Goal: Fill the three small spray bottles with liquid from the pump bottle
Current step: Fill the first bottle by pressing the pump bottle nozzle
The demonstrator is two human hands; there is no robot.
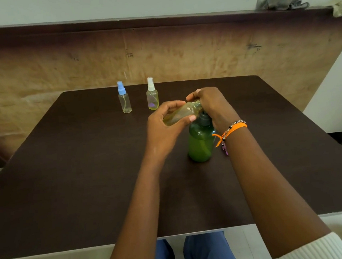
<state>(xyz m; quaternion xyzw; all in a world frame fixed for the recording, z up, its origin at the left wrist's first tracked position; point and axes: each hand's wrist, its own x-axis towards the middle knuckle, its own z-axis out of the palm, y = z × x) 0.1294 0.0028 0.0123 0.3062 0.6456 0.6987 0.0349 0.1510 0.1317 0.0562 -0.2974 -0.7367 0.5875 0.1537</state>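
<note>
Seemingly both hands [165,127] [211,103] round tilted spray bottle [182,113].

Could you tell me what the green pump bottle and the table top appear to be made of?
Green pump bottle: probably translucent plastic with a smooth, slightly glossy finish; light passes through its green wall. Table: likely dark brown laminate or veneered board, matte with a faint grain; the look cannot settle which.

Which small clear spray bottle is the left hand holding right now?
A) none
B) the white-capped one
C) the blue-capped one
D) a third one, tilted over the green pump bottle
D: the left hand grips a tilted small clear spray bottle above the green pump bottle, while the blue-capped bottle and the white-capped bottle stand untouched farther back on the dark table.
</note>
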